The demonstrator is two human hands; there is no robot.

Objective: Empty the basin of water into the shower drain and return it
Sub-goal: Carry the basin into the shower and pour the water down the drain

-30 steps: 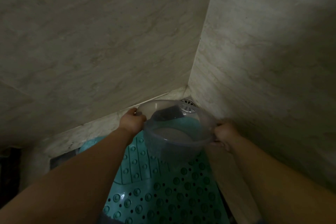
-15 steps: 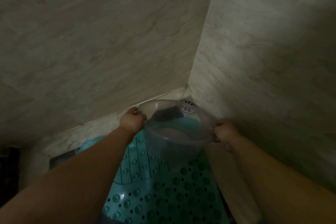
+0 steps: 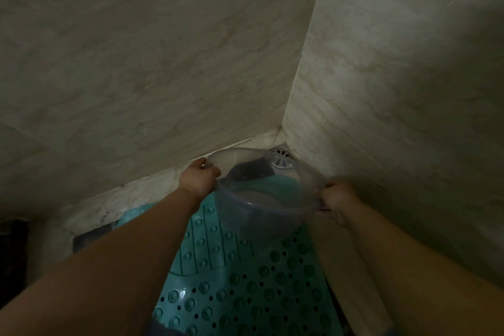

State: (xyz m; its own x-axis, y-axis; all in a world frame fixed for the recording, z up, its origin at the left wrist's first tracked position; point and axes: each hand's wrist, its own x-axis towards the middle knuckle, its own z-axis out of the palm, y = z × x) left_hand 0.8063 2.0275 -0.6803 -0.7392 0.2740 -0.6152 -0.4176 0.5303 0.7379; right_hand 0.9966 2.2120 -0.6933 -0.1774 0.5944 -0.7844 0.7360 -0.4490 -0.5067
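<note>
A clear plastic basin (image 3: 261, 215) hangs in the air over the shower floor, tilted with its far rim toward the corner. My left hand (image 3: 197, 179) grips its left rim. My right hand (image 3: 338, 200) is closed on its right handle. Some water seems to lie in the basin, though the dim light makes that hard to judge. The round metal shower drain (image 3: 282, 158) sits in the floor corner just beyond the far rim, partly seen through the plastic.
A teal studded shower mat (image 3: 245, 286) covers the floor below the basin. Marble walls (image 3: 395, 90) meet in a corner right behind the drain. A low marble ledge (image 3: 114, 199) runs along the left wall's foot.
Almost nothing has moved. Both hands hold the basin in the same place over the mat, with perhaps a slight shift of its tilt.
</note>
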